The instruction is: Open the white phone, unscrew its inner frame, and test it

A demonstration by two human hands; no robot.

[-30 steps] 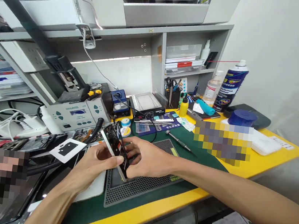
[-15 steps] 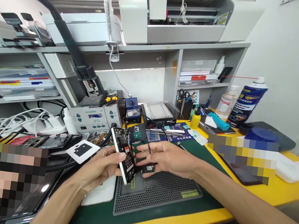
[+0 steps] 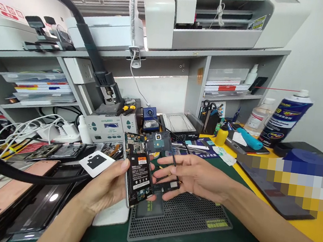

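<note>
My left hand (image 3: 111,184) grips an opened phone (image 3: 139,169) along its edges, thumb on the near side. Its black battery with an orange label and the circuit board above it face me. In my right hand (image 3: 192,176) is a black phone frame (image 3: 166,186), thin-sided and mostly hollow. Its upper part with a camera opening lies just behind the phone, and the fingers close around its right side. The phone and the frame are side by side; whether they touch I cannot tell. Beneath both is a grey perforated mat (image 3: 184,215).
A white card with a black cutout (image 3: 96,162) lies left of the phone. Several phone parts and a dark screen (image 3: 41,192) cover the left side. Behind are a grey control unit (image 3: 109,126), a yellow bottle (image 3: 222,135) and a large spray can (image 3: 285,119). A black hose (image 3: 23,176) arcs at left.
My left hand has turned the phone so its battery side faces me more fully. The black frame has also turned toward me in my right hand. The camera view has shifted left.
</note>
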